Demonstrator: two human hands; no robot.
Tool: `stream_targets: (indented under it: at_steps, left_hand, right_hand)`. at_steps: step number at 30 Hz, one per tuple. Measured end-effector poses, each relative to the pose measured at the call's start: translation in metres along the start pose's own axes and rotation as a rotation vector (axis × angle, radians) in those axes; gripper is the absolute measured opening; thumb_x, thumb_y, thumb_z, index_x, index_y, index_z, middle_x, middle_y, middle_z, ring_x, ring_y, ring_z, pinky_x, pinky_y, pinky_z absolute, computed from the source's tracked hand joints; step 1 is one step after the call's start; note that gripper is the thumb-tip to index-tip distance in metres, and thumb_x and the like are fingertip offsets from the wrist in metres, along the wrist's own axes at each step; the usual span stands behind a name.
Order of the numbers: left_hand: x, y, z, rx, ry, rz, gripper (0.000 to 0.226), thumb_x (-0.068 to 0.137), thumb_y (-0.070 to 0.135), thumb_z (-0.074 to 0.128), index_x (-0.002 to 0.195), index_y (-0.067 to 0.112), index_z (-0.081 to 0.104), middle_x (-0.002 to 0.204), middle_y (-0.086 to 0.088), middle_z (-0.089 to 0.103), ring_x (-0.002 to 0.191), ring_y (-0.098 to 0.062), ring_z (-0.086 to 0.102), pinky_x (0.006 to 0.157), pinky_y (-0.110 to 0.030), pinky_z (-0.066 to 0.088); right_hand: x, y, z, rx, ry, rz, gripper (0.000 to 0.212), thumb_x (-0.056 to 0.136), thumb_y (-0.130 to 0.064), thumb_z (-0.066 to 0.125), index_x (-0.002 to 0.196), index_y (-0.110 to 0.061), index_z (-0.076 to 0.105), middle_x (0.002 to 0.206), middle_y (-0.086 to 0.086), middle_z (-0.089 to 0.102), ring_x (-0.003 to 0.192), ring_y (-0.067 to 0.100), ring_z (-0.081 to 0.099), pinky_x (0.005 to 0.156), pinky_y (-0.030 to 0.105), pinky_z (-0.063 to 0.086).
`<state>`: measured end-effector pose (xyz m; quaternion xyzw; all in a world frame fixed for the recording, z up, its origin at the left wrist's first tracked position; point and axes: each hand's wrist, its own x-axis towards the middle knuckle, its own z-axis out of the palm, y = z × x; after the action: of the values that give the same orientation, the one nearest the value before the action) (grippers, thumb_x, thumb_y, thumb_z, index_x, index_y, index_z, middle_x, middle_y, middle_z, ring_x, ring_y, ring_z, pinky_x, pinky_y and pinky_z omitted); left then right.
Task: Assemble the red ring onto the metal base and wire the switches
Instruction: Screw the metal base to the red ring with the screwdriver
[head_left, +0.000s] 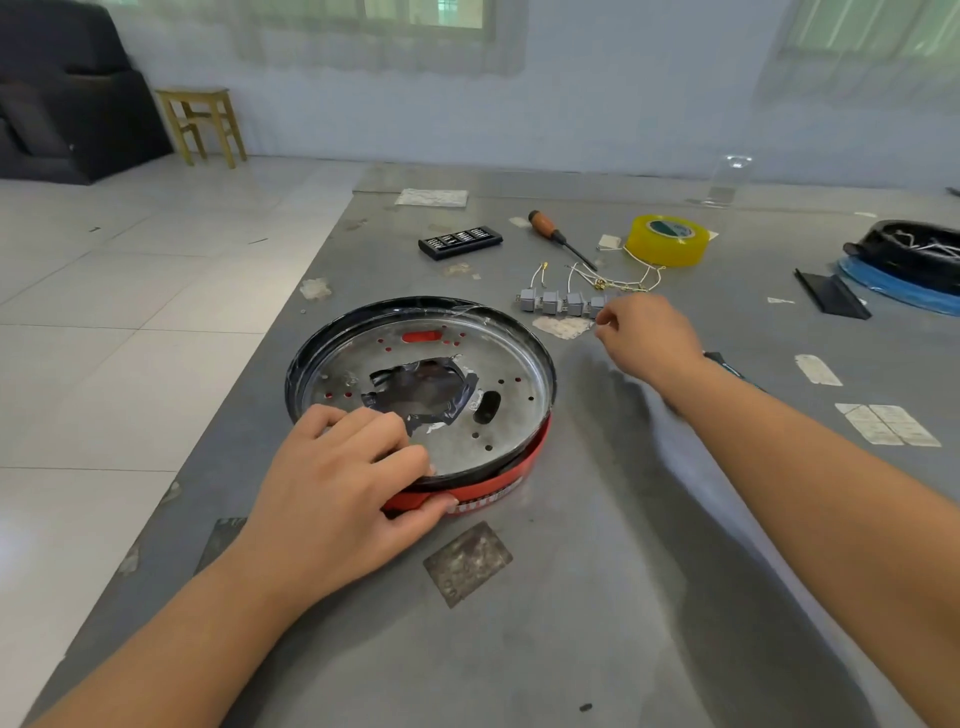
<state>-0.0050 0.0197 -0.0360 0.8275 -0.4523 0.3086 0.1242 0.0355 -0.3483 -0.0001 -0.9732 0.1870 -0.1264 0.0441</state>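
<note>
We find the metal base (441, 384) sitting near the left edge of the tabletop (597, 597), a shallow round pan with a dark rim, punched holes and a ragged taped opening at its middle. The red ring (488, 491) shows beneath it along the near side only; whether it is fully seated all round we cannot tell.

Our left hand (337, 488) rests on the near rim of the base, fingers curled over the edge onto the plate, thumb pressed against the red ring below. It clamps the two together.

Our right hand (647, 338) reaches out toward the far side, fingers drawn together at the end of the row of grey switches (563, 302). It looks to be pinching the last switch or its lead, though the contact itself is hidden behind the fingers.

Handling, as we judge it: the base is stiff sheet metal, light enough to shift, with possibly sharp edges at the cut centre, so the rim is the place to hold. The ring looks like rigid plastic. The switches are small and light, strung on thin white wires (576, 273) that will drag and tangle; better to take a switch body than a wire.

Beyond them lie a screwdriver (558, 236) and a yellow tape roll (667, 240).
</note>
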Motion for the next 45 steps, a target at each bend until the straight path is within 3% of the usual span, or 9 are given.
stream_targets:
  at_steps: [8,15,19,23,26,29,32,36,45]
  left_hand:
    - [0.001,-0.002,0.009,0.018,0.023,-0.002,0.04,0.094,0.056,0.065,0.075,0.021,0.062,0.079,0.007,0.057,0.075,-0.023,0.06,0.073,-0.044,0.046]
    - [0.001,-0.002,0.008,0.006,0.01,0.002,0.04,0.096,0.058,0.063,0.077,0.022,0.063,0.081,0.007,0.057,0.078,-0.023,0.061,0.074,-0.044,0.045]
    - [0.002,0.001,0.003,-0.037,-0.01,-0.012,0.041,0.096,0.061,0.062,0.081,0.023,0.068,0.083,0.008,0.06,0.08,-0.023,0.063,0.077,-0.044,0.046]
    - [0.001,-0.002,-0.007,-0.133,-0.069,-0.025,0.037,0.096,0.061,0.06,0.093,0.027,0.076,0.093,0.013,0.067,0.09,-0.016,0.067,0.087,-0.041,0.048]
    - [-0.001,-0.006,-0.015,-0.211,-0.12,-0.034,0.031,0.097,0.057,0.06,0.103,0.032,0.077,0.106,0.018,0.071,0.102,-0.008,0.068,0.097,-0.039,0.046]
    - [-0.003,-0.012,-0.02,-0.278,-0.155,-0.029,0.023,0.096,0.045,0.061,0.106,0.031,0.075,0.114,0.019,0.072,0.11,-0.006,0.068,0.1,-0.043,0.046]
    - [-0.006,-0.019,-0.021,-0.319,-0.164,-0.004,0.019,0.096,0.034,0.061,0.107,0.029,0.076,0.119,0.021,0.072,0.116,-0.004,0.066,0.099,-0.042,0.047]
    - [-0.007,-0.024,-0.018,-0.304,-0.151,0.042,0.018,0.101,0.031,0.06,0.109,0.029,0.076,0.115,0.019,0.07,0.107,-0.011,0.066,0.087,-0.04,0.048]
    - [-0.009,-0.027,-0.015,-0.251,-0.096,0.096,0.02,0.103,0.022,0.058,0.109,0.025,0.076,0.1,0.008,0.067,0.087,-0.02,0.059,0.076,-0.041,0.044]
  right_hand:
    - [0.033,-0.001,0.018,-0.165,-0.015,0.006,0.02,0.1,-0.028,0.057,0.112,-0.026,0.073,0.118,0.009,0.069,0.11,0.033,0.063,0.086,0.04,0.045]
    - [0.036,-0.005,0.025,-0.161,0.005,0.004,0.017,0.098,-0.019,0.054,0.104,-0.022,0.07,0.113,0.011,0.068,0.104,0.035,0.062,0.087,0.043,0.05]
    - [0.024,-0.019,0.014,0.066,0.065,0.009,0.016,0.095,-0.018,0.051,0.101,-0.014,0.065,0.102,0.013,0.069,0.094,0.036,0.062,0.081,0.046,0.056]
    - [-0.006,-0.052,-0.018,0.477,0.204,-0.045,0.005,0.086,-0.024,0.066,0.083,-0.02,0.064,0.078,-0.005,0.068,0.079,0.02,0.064,0.072,0.04,0.056]
    - [-0.036,-0.08,-0.046,0.72,0.034,-0.189,0.01,0.078,-0.023,0.075,0.079,-0.025,0.065,0.075,-0.007,0.075,0.076,0.012,0.072,0.077,0.04,0.061]
    - [-0.061,-0.1,-0.063,0.731,-0.295,-0.387,0.01,0.081,-0.019,0.076,0.086,-0.022,0.067,0.078,-0.006,0.078,0.076,0.011,0.075,0.083,0.044,0.062]
    - [-0.073,-0.112,-0.065,0.682,-0.486,-0.519,0.005,0.088,-0.02,0.077,0.089,-0.021,0.072,0.081,-0.007,0.078,0.075,0.012,0.075,0.08,0.032,0.062]
    - [-0.079,-0.116,-0.061,0.666,-0.56,-0.595,0.002,0.091,-0.024,0.077,0.093,-0.025,0.077,0.08,-0.008,0.076,0.073,0.006,0.071,0.073,0.019,0.057]
    - [-0.081,-0.116,-0.06,0.637,-0.593,-0.614,0.007,0.086,-0.033,0.082,0.087,-0.031,0.076,0.079,-0.009,0.075,0.071,0.008,0.071,0.071,0.023,0.057]
